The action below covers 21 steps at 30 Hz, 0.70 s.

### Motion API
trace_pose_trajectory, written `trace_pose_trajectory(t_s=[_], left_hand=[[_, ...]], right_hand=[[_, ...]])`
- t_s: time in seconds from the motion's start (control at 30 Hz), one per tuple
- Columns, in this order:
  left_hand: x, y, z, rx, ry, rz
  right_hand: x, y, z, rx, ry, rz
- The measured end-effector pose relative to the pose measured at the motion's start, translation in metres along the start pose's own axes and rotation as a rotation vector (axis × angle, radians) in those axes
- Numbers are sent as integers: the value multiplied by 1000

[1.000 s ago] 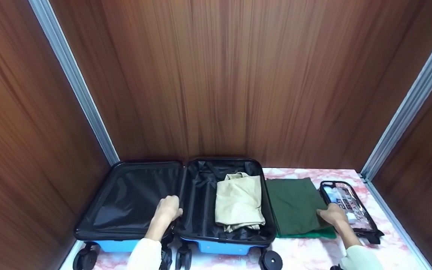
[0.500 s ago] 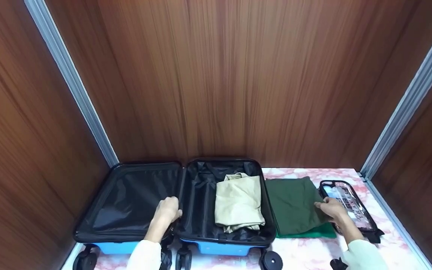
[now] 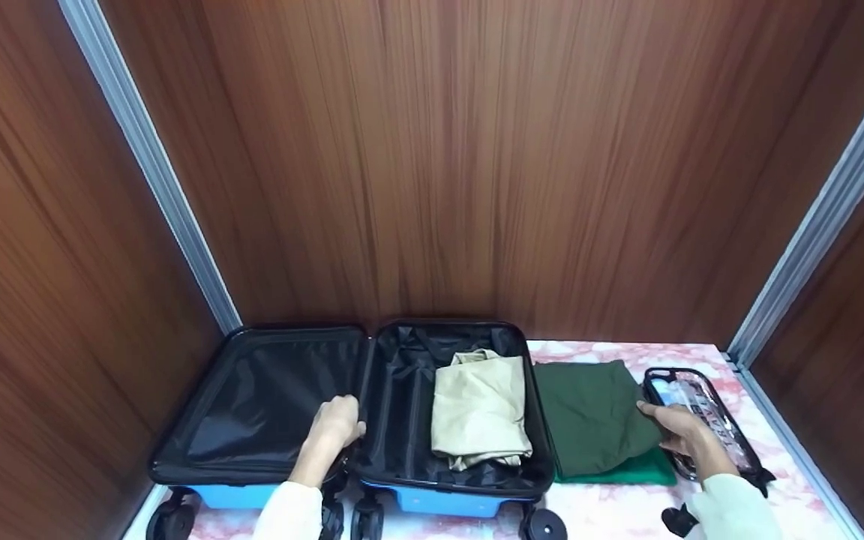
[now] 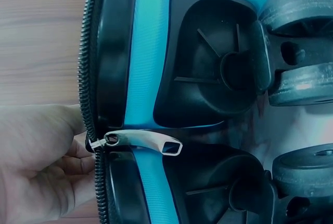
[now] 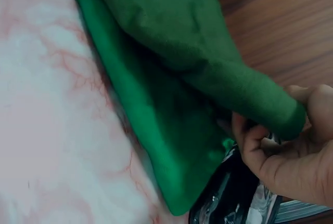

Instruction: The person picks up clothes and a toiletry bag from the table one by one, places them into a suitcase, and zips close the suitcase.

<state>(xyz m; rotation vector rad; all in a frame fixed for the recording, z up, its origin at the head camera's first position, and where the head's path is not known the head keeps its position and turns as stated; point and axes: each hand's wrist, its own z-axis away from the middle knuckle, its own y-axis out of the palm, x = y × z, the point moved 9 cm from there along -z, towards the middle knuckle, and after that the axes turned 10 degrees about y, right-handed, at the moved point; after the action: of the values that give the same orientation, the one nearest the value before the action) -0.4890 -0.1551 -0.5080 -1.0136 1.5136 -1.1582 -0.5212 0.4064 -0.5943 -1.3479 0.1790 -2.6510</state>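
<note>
Right fingers (image 5: 250, 135) now under green cloth (image 3: 589, 416)

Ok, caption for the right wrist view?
Right hand grips the dark green garment's folded edge above a clear pouch.

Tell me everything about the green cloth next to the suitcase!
The dark green cloth is soft, folded fabric lying flat on the pink marbled surface. A brighter green layer shows under it. It sits between the open blue suitcase and a clear pouch. The right hand pinches and lifts its right edge, rolling it over the fingers.
</note>
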Motion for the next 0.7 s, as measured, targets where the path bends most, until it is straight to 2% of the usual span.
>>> trace_pose_trajectory(t_s=[0.2,0.33,0.43,0.6,0.7], left_hand=[[-2,3,2,10,-4,10],[-8,6,4,5,18,-4],[-12,6,4,6,33,-12],[-13,7,2,23,20,18],[-13,7,3,17,20,31]], right_hand=[[-9,-3,-7,36,42,48],[-20,-2,-9,89,81,15],[-25,4,-10,148,105,-61],[-19,16,-6,327,82,-171],[-18,15,-8,328,84,-134]])
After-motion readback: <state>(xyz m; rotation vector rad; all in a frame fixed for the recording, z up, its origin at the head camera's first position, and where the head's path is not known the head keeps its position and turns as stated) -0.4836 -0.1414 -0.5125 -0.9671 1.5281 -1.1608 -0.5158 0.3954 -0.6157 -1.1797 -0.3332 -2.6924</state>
